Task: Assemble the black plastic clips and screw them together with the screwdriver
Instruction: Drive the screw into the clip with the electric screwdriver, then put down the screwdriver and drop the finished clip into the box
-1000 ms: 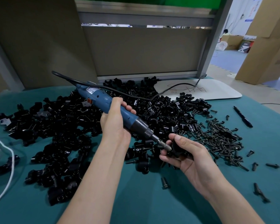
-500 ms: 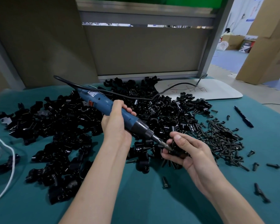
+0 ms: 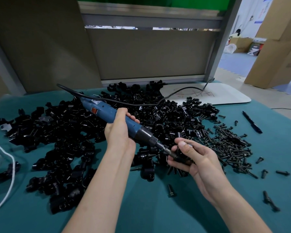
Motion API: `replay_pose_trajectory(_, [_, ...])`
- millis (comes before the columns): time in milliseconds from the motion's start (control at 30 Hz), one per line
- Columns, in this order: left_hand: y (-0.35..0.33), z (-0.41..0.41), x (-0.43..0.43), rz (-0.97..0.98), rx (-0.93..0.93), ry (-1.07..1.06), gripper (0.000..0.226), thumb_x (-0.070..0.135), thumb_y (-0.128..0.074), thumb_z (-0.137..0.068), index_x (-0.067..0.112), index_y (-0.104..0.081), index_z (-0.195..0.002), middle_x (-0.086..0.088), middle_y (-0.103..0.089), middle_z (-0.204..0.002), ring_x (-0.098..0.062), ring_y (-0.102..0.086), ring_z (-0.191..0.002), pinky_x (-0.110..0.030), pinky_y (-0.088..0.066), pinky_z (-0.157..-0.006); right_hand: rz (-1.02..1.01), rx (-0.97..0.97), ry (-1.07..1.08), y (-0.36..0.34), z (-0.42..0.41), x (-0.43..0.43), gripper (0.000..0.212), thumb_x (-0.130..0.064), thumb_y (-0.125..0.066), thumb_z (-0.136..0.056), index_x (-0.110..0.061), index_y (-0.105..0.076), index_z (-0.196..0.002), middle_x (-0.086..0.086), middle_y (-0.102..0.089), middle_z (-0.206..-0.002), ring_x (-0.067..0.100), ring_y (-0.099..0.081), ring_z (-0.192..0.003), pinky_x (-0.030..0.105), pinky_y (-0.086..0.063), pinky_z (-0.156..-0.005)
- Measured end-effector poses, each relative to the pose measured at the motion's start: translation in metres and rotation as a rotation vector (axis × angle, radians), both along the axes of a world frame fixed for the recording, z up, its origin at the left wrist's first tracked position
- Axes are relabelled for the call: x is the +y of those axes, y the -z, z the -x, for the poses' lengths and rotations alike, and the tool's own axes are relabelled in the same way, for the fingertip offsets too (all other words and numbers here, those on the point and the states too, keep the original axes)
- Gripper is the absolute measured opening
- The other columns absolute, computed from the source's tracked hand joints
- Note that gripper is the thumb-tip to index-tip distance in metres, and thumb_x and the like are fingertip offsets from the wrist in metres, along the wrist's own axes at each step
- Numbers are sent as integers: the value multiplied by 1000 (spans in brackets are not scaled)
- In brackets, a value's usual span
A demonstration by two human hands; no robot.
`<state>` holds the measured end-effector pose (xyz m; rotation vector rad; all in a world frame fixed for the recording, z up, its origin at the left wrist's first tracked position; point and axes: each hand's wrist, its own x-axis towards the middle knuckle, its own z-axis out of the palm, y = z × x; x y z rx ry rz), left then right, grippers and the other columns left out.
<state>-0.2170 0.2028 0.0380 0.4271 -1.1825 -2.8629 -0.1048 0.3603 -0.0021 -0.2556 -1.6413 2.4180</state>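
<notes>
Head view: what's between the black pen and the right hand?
A heap of loose black screws lies on the teal mat between the pen and the right hand, which grips a clip. Shown in the head view.

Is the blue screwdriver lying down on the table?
No, the left hand grips the blue screwdriver, its tip at the black clip held in the right hand.

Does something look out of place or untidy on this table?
Mildly untidy only: several loose screws lie scattered on the teal cloth, apart from the screw pile, and the screwdriver's cable drapes over the clip heap.
</notes>
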Motion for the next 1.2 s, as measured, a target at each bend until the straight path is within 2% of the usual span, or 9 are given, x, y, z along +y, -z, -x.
replay_pose_trajectory(167, [-1, 0, 0, 25, -39, -31, 20, 8, -68, -88, 13, -55, -74, 2, -59, -54, -11, -57, -48, -25, -53, -51, -112, 56, 14, 2, -2, -1, 31, -35, -77, -74, -17, -81, -99, 12, -75, -93, 28, -76, -93, 38, -64, -81])
replay_pose_trajectory(400, [5, 5, -8, -63, -232, -71, 15, 10, -67, -94, 8, -53, -93, -5, -58, -77, -14, -58, -60, -25, -55, -51, -796, 143, 73, 7, -10, -3, 30, -66, -64, -89, -47, -67, -113, -13, -75, -101, 13, -71, -94, 35, -53, -88])
replay_pose_trajectory(467, [3, 10, -17, -68, -246, -82, 15, 13, -66, -96, 7, -52, -99, -5, -58, -80, -15, -59, -63, -27, -57, -53, -674, 181, 60, 4, -10, -2, 23, -56, -65, -91, -44, -70, -110, -7, -77, -98, 17, -74, -98, 33, -57, -90])
replay_pose_trajectory(633, [1, 21, -33, 102, -328, -67, 16, 25, -60, -92, 14, -49, -99, -6, -55, -100, -21, -56, -83, -39, -55, -86, 209, 45, 54, -9, -5, 2, 26, -26, -59, -99, -11, -80, -104, 16, -74, -99, 37, -74, -94, 41, -63, -78])
replay_pose_trajectory(733, [-6, 15, -32, 233, -302, -41, 22, 24, -58, -91, 16, -49, -110, -3, -50, -98, -19, -50, -81, -39, -49, -80, 482, 7, 46, -11, -4, 9, 33, -14, -46, -104, 0, -73, -116, 22, -73, -108, 43, -73, -103, 46, -63, -78])
replay_pose_trajectory(867, [-21, 7, -28, 621, -96, -142, 53, 27, -54, -94, 14, -41, -144, -13, -46, -133, -17, -54, -88, -31, -44, -69, 613, 2, 30, -12, -4, 11, 34, -10, -44, -100, -1, -63, -127, 24, -72, -115, 45, -70, -111, 58, -61, -79])
replay_pose_trajectory(967, [-34, -4, -23, 1100, 332, -152, 45, 26, -54, -98, 20, -47, -142, -3, -46, -138, 15, -58, -86, -7, -43, -57, 638, -5, 17, -12, -3, 11, 34, -9, -45, -98, -1, -61, -127, 24, -72, -116, 45, -69, -112, 61, -61, -81])
replay_pose_trajectory(1067, [-38, -18, -7, 1263, 634, 378, 16, 30, -61, -98, 28, -66, -113, 15, -69, -100, 11, -63, -76, -13, -49, -65, 637, 1, 6, -13, -1, 10, 36, -10, -51, -88, -3, -63, -122, 22, -71, -116, 42, -70, -113, 60, -60, -85])
replay_pose_trajectory(1200, [-19, -37, 27, 1489, 771, 808, 25, 42, -71, -90, 33, -63, -112, 16, -65, -91, 3, -59, -78, -22, -50, -75, 619, -11, -12, -13, -1, 12, 38, -13, -52, -87, -4, -62, -123, 25, -72, -117, 37, -75, -102, 47, -64, -76])
